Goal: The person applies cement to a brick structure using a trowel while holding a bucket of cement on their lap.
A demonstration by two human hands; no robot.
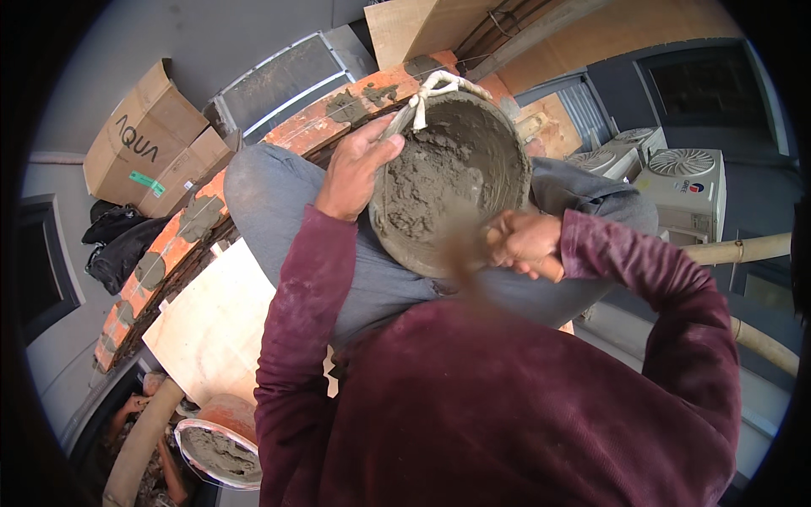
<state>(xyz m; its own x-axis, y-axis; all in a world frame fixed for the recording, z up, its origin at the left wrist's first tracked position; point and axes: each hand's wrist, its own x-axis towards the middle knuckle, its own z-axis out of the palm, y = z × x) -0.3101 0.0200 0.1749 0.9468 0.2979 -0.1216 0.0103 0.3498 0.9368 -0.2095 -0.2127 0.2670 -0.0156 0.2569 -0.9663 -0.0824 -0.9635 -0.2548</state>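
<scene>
A bucket (382,221) of wet grey mortar (439,173) rests tilted between my knees, with a white cloth strip (435,89) knotted at its far rim. My left hand (359,169) is closed over the bucket's left rim, thumb on the near side. At the bucket's lower right, my right hand (517,243) wraps around a wooden-handled trowel (549,269). Its blade is smeared by motion above the near rim, so its load cannot be made out.
A low brick wall (203,215) with dabs of mortar runs diagonally past my legs. Another mortar bucket (228,414) stands lower left beside a plywood board (211,325). Cardboard boxes (152,144) lie beyond the wall; air-conditioner units (680,190) and bamboo poles (743,250) are at right.
</scene>
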